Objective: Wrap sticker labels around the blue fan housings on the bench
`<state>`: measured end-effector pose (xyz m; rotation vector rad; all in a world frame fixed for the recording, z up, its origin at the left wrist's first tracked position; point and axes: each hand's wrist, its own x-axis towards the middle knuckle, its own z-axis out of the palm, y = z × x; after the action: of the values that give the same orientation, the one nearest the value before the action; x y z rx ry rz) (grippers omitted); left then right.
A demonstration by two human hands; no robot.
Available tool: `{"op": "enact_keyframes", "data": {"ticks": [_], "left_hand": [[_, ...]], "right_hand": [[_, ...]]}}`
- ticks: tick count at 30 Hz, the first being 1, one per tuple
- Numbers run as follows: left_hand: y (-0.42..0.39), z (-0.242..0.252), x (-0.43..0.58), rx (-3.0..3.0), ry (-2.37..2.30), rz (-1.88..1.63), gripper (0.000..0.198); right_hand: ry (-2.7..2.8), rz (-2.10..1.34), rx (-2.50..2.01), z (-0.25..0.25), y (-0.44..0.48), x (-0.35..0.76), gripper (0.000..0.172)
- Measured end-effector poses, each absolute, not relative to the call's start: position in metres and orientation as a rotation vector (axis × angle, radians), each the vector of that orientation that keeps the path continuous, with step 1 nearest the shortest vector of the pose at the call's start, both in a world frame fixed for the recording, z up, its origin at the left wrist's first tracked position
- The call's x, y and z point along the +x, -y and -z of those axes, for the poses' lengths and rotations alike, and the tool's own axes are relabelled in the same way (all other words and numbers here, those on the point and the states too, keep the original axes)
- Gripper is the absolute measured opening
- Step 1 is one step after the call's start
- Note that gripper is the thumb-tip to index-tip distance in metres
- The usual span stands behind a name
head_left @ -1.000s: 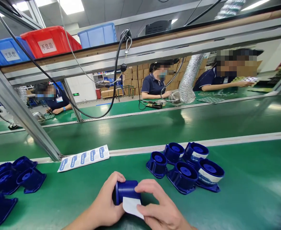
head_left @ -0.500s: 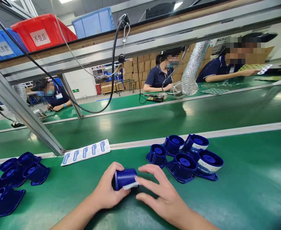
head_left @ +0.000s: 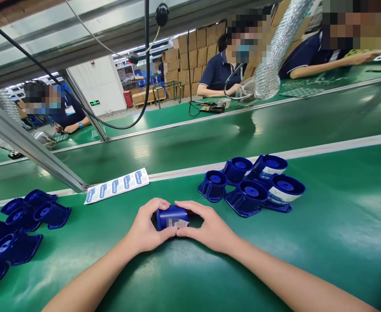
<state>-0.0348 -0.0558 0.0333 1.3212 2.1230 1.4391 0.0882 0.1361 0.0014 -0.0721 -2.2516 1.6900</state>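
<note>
Between my two hands is a blue plastic housing [head_left: 173,213], lying on its side with a grey-white label [head_left: 177,223] on its lower side. My left hand [head_left: 148,226] is wrapped round its flanged left end, thumb below and fingers over the top. My right hand [head_left: 210,225] closes on the other end, its thumb at the label's edge and its fingers along the top. The far side of the housing is hidden. Beyond my left hand, a sheet of printed labels [head_left: 116,186] lies on the green work surface [head_left: 164,281].
A group of similar blue housings [head_left: 249,191] stands to the right, some with white labels. More blue housings [head_left: 18,216] are at the left. A metal post [head_left: 37,149] rises behind them. A black cable [head_left: 125,127] hangs ahead. Co-workers [head_left: 221,73] sit across the belt.
My right hand has moved in from beside the housing and closed on its right end. The label now faces me more. The view has tilted downward.
</note>
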Motion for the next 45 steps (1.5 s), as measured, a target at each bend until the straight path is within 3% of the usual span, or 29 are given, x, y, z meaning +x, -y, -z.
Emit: {"op": "enact_keyframes", "data": {"ticks": [10, 24, 39, 45], "left_hand": [[0.058, -0.042, -0.033, 1.31, -2.156, -1.413, 0.04], [0.059, -0.041, -0.034, 1.437, -2.13, -1.4, 0.036], [0.056, -0.037, -0.035, 1.581, -2.082, -1.474, 0.032], [0.055, -0.035, -0.034, 1.522, -2.091, -1.481, 0.031]], "right_hand": [[2.121, -1.953, -0.196, 0.001, -0.133, 0.093, 0.061], [2.21, -1.627, 0.041, 0.001, -0.14, 0.093, 0.046], [2.199, -1.759, -0.027, -0.001, -0.14, 0.095, 0.04], [2.188, -1.822, -0.07, -0.004, -0.141, 0.094, 0.045]]}}
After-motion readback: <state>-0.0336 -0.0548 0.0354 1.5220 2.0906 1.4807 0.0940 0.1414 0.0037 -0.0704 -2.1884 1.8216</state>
